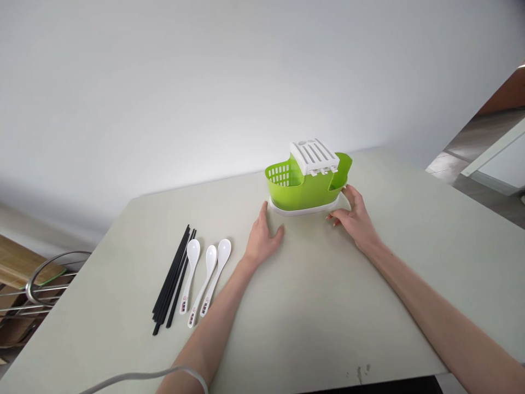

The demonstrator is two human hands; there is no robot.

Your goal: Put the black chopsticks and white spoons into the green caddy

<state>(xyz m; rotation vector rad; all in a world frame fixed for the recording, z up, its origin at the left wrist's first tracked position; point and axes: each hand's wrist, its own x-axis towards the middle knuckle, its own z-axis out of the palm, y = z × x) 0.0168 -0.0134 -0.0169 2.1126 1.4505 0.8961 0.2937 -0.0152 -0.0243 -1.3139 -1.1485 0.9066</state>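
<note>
A green plastic utensil holder (303, 196) stands upright at the back of the table, with a slotted white top piece (315, 156) and a white base tray (305, 211). My left hand (263, 236) is at its front left corner, thumb and fingers apart, with nothing in it. At the right end, my right hand (353, 216) has its fingers spread around the base corner; whether they touch it is hard to tell. Left of my left forearm lie three white spoons (210, 262) and several black chopsticks (174, 279).
The pale table (311, 306) meets a white wall (205, 98) behind the holder. A grey cable (143, 376) crosses my left forearm. A metal rack (45, 295) with a wooden board (24, 262) stands beyond the left edge. A dark object (377, 386) lies at the front edge.
</note>
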